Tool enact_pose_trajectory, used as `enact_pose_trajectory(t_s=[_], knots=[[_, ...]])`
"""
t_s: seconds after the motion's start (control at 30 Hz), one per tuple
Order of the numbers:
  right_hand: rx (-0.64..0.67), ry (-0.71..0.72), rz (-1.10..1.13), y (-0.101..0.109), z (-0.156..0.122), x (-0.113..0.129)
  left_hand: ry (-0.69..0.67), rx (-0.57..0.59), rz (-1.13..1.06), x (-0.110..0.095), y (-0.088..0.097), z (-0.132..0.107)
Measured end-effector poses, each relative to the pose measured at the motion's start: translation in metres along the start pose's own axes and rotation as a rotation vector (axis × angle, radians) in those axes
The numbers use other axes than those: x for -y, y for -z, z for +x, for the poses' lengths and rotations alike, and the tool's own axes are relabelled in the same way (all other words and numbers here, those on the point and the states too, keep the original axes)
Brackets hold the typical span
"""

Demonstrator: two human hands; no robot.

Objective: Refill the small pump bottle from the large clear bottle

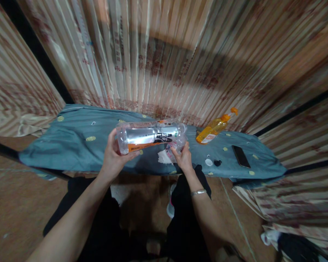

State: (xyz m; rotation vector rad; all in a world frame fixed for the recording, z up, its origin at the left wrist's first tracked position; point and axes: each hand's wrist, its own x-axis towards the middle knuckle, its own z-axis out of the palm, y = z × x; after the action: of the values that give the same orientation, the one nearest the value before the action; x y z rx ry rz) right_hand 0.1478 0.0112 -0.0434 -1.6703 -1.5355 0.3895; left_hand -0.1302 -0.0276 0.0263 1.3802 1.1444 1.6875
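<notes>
Hands (112,153) (184,158): two, holding one clear bottle (149,136).

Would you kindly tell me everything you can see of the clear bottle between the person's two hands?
The clear bottle looks like transparent plastic, with a shiny label in silver, orange and black. It is held on its side over the blue-green cloth, its broad base toward the left and its narrower end toward the right. The left hand grips the base end; the right hand is at the narrower end. Whether it is capped or holds anything cannot be made out.
</notes>
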Motion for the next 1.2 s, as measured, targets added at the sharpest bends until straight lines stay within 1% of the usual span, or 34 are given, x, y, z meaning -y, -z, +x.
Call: enact_pose_trajectory(t_s=[0.2,0.37,0.7,0.87,1.07,1.2], knots=[[-0.021,0.006,-0.003,-0.002,0.0,-0.002,-0.025,0.003,0.029,-0.002,0.0,0.0],[-0.01,0.012,0.0,-0.001,0.0,-0.001,0.011,0.003,-0.016,-0.002,-0.001,-0.001],[-0.001,-0.005,-0.012,0.001,0.0,0.0,-0.004,-0.007,-0.043,-0.004,-0.002,-0.001],[0.0,0.014,0.005,0.0,0.0,0.0,-0.008,-0.006,-0.054,-0.002,-0.001,-0.001],[-0.003,0.005,-0.01,0.0,0.0,0.0,-0.116,0.0,-0.019,0.006,0.001,0.001],[0.005,-0.008,-0.004,0.001,0.001,0.001,-0.132,0.013,-0.011,0.007,0.002,0.001]])
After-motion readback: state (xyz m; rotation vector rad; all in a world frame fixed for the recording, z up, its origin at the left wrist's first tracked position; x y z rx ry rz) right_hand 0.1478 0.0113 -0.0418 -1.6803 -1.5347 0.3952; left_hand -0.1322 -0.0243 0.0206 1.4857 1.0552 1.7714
